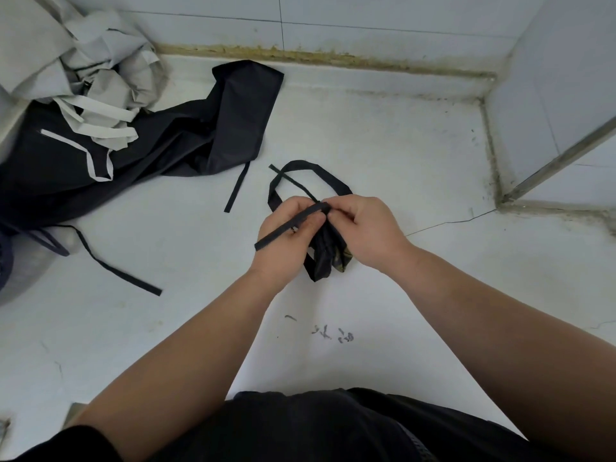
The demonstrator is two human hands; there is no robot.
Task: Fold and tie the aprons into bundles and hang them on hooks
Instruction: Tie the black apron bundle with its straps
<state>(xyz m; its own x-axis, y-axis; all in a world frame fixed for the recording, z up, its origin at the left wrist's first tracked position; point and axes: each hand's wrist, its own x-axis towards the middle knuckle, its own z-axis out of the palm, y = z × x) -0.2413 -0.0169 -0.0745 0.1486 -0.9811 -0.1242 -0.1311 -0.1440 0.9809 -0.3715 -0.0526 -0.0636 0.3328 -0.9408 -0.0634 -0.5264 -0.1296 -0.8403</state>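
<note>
Dark clothing point(316, 425) fills the bottom edge. On the white surface point(400, 145), at left, a black apron point(133, 155) sprawls under a crumpled grey apron point(100, 61). At centre lies the folded black bundle point(325, 258). Above it, the left hand point(286, 235) and right hand point(366, 228) have their fingers clamped on its strap point(286, 229).

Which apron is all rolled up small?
The black apron bundle held by the left hand and right hand; the other black apron and grey apron lie loose.
</note>
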